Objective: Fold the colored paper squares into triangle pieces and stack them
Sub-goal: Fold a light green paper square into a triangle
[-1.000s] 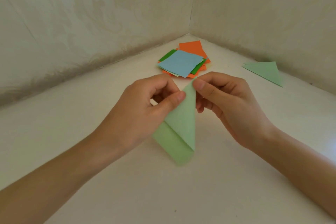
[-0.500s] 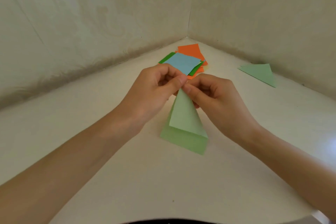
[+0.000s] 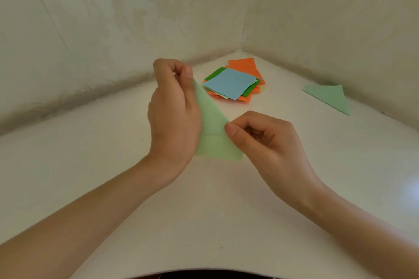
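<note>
A light green folded paper [image 3: 213, 129] is held upright above the white table, its point upward. My left hand [image 3: 174, 108] pinches its top tip between thumb and fingers and covers its left side. My right hand [image 3: 260, 140] pinches its right edge lower down with thumb and curled forefinger. Behind them, in the corner, lies a loose pile of paper squares [image 3: 233, 82] with a light blue sheet on top and orange and dark green ones beneath. A finished light green triangle [image 3: 328, 97] lies flat at the right by the wall.
The white table [image 3: 204, 210] meets two pale patterned walls at a corner [image 3: 241, 50] behind the pile. The table's near edge [image 3: 215, 270] curves along the bottom of the view, with something dark below it.
My left hand has risen with the paper's tip. My right hand has slid from the tip down to the paper's right edge. The view has tilted slightly.
</note>
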